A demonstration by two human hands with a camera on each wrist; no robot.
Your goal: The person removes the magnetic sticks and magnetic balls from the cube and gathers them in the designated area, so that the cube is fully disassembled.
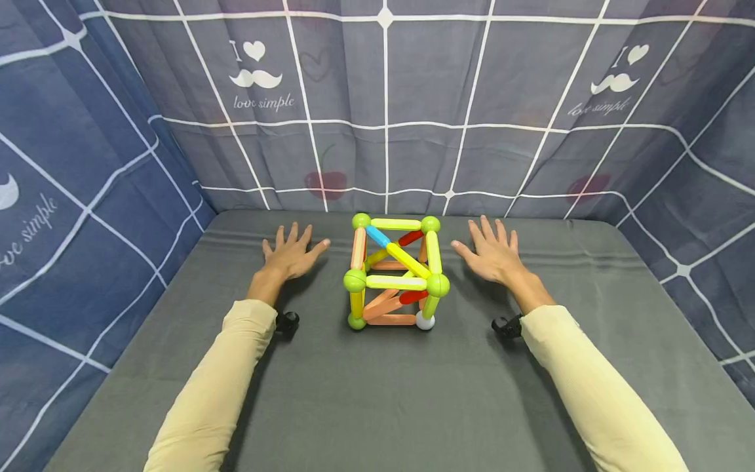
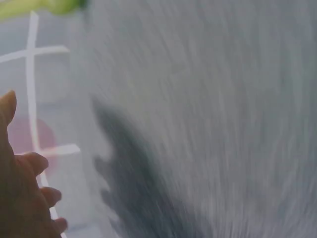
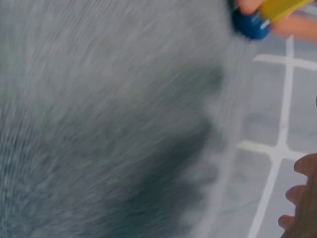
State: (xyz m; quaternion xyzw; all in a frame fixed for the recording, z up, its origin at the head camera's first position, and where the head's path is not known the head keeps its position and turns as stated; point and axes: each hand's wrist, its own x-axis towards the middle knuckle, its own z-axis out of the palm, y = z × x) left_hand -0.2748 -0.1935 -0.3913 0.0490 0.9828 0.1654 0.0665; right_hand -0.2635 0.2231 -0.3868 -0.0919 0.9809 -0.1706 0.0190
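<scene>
A cube-shaped frame of magnetic rods and balls (image 1: 396, 282) stands in the middle of the grey surface. Its top has green balls and light green rods, with one orange rod and a blue-and-yellow diagonal; lower down are orange, red and yellow rods and a white ball. To its left, my left hand (image 1: 289, 254) has its fingers spread and holds nothing. On the other side my right hand (image 1: 492, 252) is likewise spread, apart from the frame. Both wrist views are blurred; a green ball (image 2: 62, 5) shows in the left one, a blue ball (image 3: 251, 25) in the right.
Grey cloth (image 1: 377, 400) covers the work surface. Behind it hangs a grey curtain (image 1: 419, 157) with white grid lines, and similar cloth walls stand at left and right. A black wrist device (image 1: 287, 322) is on the left wrist, another (image 1: 506, 326) on the right.
</scene>
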